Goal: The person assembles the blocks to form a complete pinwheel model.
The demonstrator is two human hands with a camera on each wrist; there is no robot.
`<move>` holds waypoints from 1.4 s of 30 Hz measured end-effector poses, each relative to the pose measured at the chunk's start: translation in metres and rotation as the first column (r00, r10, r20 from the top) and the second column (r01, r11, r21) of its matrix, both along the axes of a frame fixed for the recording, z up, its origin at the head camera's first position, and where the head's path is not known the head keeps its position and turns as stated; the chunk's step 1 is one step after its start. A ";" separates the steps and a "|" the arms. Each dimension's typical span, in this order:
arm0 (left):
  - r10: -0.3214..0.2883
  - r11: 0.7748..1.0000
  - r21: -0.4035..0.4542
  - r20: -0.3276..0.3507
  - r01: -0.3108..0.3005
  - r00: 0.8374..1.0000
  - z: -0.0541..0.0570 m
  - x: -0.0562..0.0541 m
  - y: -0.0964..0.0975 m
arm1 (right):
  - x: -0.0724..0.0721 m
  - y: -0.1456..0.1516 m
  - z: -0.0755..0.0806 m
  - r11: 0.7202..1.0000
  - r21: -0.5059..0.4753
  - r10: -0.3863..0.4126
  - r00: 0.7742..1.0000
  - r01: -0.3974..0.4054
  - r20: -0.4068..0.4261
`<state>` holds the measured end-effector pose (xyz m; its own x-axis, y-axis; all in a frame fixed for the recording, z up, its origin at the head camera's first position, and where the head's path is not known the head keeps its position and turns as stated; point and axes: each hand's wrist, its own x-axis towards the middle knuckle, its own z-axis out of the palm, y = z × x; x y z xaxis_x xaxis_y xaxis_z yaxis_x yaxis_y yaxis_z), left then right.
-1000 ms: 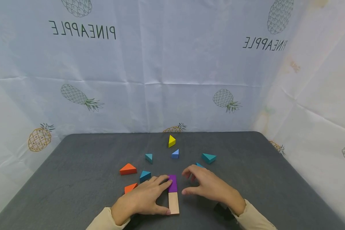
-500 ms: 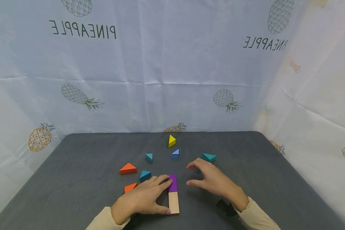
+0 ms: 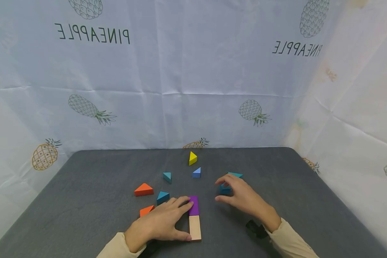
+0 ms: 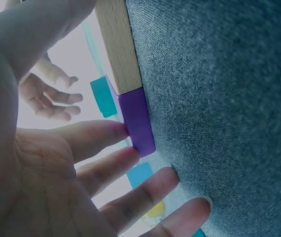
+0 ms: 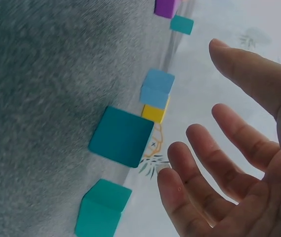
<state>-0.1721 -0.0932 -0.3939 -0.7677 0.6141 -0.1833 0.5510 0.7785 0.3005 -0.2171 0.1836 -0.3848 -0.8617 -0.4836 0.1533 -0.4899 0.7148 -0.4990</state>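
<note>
My left hand (image 3: 161, 222) lies beside a purple block (image 3: 195, 208) and a plain wooden block (image 3: 195, 228), set end to end in a row. Its index and middle fingertips touch the purple block's side, and the thumb tip is at the near end of the wooden one. Over a blue triangular block (image 3: 225, 191) hovers my right hand (image 3: 246, 197), fingers spread and relaxed, holding nothing. In the right wrist view that block (image 5: 121, 137) stands apart from the fingertips. A teal triangular block (image 3: 236, 175) sits just behind, partly hidden by the right hand.
Two orange triangular blocks (image 3: 144, 190) and a dark blue one (image 3: 162, 197) lie left of the row. Farther back are a small teal block (image 3: 167, 177), a light blue one (image 3: 196, 172) and a yellow one (image 3: 192, 158). A pineapple-print cloth (image 3: 180, 71) hangs behind the table (image 3: 93, 186).
My right hand has moved away from the purple block, to the right and forward, to above the blue triangular block. The left hand has stayed in place at the row.
</note>
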 end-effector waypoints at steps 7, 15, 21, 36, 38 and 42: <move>-0.001 1.000 0.003 -0.010 0.001 1.000 0.000 0.001 0.000 | -0.004 0.005 -0.003 0.998 0.010 -0.054 0.998 0.054 -0.014; 0.001 1.000 -0.008 -0.006 -0.001 1.000 0.000 0.000 0.001 | -0.008 0.008 -0.008 0.996 -0.012 -0.086 0.996 0.086 -0.002; 0.000 1.000 -0.012 -0.007 0.000 1.000 0.000 -0.001 0.001 | -0.011 0.010 -0.011 0.998 -0.006 -0.065 0.998 0.065 0.001; -0.001 1.000 -0.010 -0.007 0.001 1.000 -0.001 -0.001 0.001 | -0.016 0.013 -0.019 0.999 0.038 0.001 1.000 0.000 -0.030; 0.000 1.000 -0.011 -0.010 0.000 1.000 -0.001 -0.001 0.001 | -0.016 0.013 -0.019 0.999 0.035 0.006 0.999 -0.004 -0.041; -0.002 1.000 -0.012 -0.019 0.002 1.000 0.000 -0.001 0.001 | -0.016 0.013 -0.019 1.000 0.027 0.008 0.998 -0.006 -0.056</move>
